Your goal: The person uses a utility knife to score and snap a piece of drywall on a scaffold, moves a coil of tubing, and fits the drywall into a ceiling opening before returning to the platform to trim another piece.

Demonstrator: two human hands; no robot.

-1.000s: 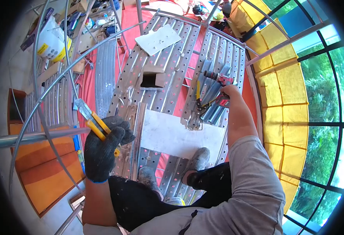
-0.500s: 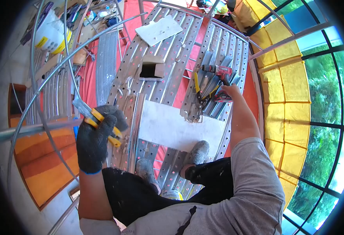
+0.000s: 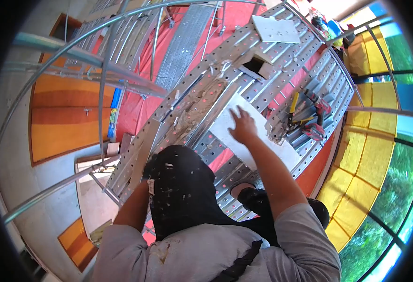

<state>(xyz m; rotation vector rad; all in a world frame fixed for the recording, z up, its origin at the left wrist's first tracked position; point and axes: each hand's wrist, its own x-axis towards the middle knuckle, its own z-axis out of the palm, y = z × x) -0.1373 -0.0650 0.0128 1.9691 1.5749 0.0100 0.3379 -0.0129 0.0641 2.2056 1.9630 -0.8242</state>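
Leaving the red-and-black drill (image 3: 322, 106), the bare right hand (image 3: 243, 127) is spreading fingers over the flat white board (image 3: 223, 128); left hand (image 3: 147, 169) state undeterminable.

The decking (image 3: 305, 44) is formed of perforated, ribbed metal, dulled in places by rough, pale residue. The white board (image 3: 222, 128) is finished matt and largely smooth, with faint smears. Bare metal with a soft sheen is shown by the thick tube (image 3: 56, 50). Grey metal is seen in the ribbed channels (image 3: 302, 139). The box (image 3: 264, 60) is made of matt brown cardboard. Smooth, orange-toned wood is presented by the door (image 3: 58, 131). The red sheeting (image 3: 136, 115) is creased. The trousers (image 3: 178, 202) are made of black cloth, speckled with pale spots.
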